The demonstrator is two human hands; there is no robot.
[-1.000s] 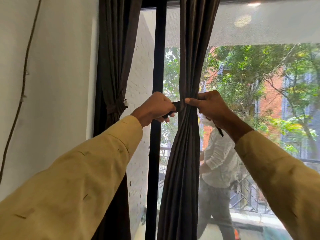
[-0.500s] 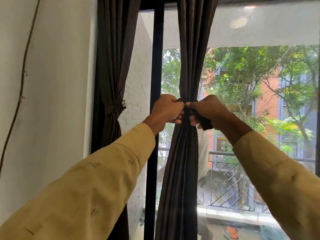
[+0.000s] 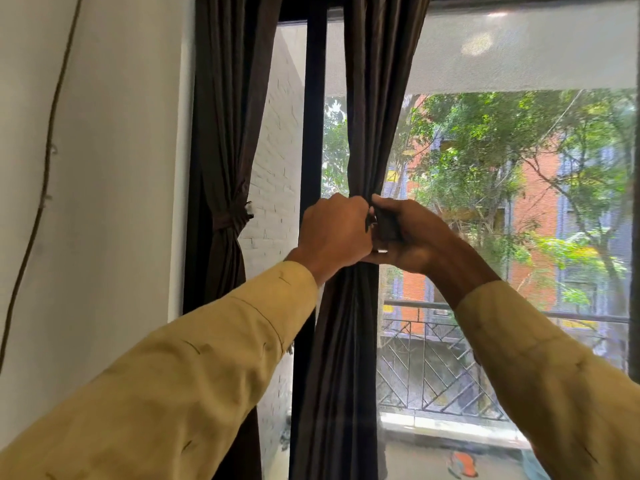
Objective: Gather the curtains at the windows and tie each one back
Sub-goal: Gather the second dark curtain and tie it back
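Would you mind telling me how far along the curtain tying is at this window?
Done: the left curtain by the wall hangs gathered, a band cinching its middle. In hand: the middle curtain is bunched, and the left hand and right hand both grip the dark tie at its waist; whether a knot is finished is hidden. Left: securing that tie. No further curtains show in this view.

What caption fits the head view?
Left hand and right hand grip the tie around the middle curtain; wall-side curtain tied.

Room right of curtain (image 3: 367, 98); frame post (image 3: 314, 133) apparently crowds its left.
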